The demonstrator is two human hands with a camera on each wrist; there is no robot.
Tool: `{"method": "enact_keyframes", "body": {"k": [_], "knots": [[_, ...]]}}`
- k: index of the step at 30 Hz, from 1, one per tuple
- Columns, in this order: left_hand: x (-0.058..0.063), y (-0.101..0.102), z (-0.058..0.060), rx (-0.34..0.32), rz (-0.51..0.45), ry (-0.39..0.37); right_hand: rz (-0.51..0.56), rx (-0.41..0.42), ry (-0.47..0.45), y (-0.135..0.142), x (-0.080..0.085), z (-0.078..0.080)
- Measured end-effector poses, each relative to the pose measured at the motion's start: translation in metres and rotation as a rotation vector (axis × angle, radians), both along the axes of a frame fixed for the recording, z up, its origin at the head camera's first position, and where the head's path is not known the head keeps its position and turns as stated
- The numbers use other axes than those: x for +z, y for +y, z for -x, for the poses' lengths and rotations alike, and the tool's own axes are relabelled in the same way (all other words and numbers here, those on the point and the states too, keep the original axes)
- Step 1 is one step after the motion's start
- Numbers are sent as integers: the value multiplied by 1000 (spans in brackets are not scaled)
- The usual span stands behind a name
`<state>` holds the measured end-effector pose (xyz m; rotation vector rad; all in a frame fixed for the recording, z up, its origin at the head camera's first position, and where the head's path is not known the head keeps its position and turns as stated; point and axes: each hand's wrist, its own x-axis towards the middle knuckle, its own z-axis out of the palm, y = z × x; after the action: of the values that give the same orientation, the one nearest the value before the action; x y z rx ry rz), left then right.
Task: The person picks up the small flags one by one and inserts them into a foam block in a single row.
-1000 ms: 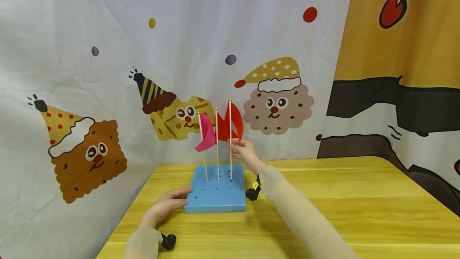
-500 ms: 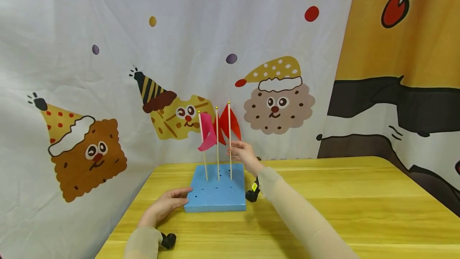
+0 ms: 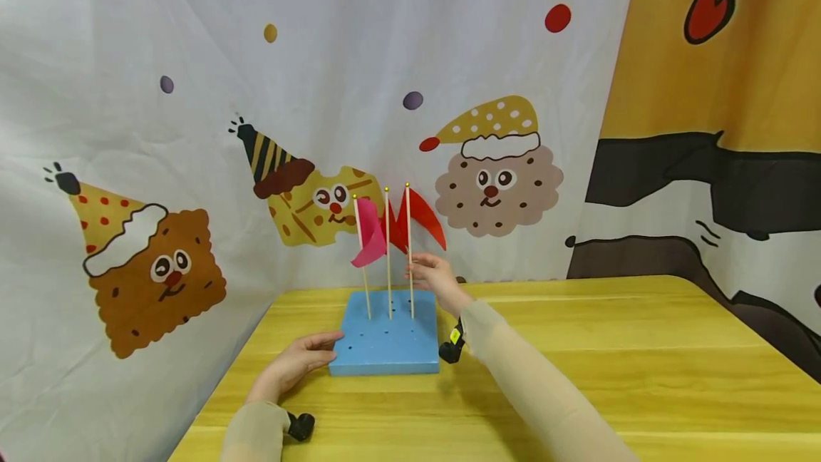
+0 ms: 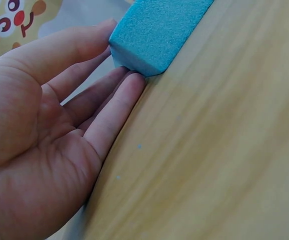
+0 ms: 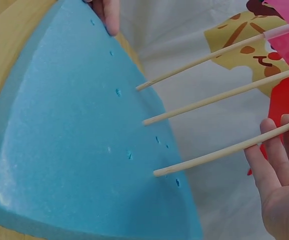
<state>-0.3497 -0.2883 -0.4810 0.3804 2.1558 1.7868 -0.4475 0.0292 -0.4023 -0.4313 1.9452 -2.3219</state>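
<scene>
Three small flags on thin wooden sticks stand in a blue foam block [image 3: 385,358]. The pink flag [image 3: 370,234] is at the left, a red flag [image 3: 395,225] in the middle, and another red flag [image 3: 426,216] at the right. My right hand [image 3: 439,280] pinches the right flag's stick [image 5: 204,159] below its cloth; the stick's lower end meets the block's top. At the block's left side, my left hand [image 3: 296,364] touches the edge with extended fingers. In the left wrist view, its fingertips [image 4: 134,82] lie against the corner of the foam.
Several small holes dot the block's top, such as the hole [image 3: 350,348] near its front left. The block lies on a yellow wood-grain table [image 3: 577,348]. Behind hangs a white printed curtain [image 3: 340,55] with cartoon snacks, and a black camera mount [image 3: 450,353] sits at the right wrist.
The right stick's tip has sunk a little and shifted slightly left in my right hand's pinch. Its red cloth has swung and spread out to the right. My left hand stays at the block.
</scene>
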Motion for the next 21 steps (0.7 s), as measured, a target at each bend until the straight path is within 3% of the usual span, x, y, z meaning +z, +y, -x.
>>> {"method": "enact_keyframes", "body": {"k": [21], "knots": [[0, 0, 0, -2, -8, 8, -28, 28, 16, 8, -8, 0]]}}
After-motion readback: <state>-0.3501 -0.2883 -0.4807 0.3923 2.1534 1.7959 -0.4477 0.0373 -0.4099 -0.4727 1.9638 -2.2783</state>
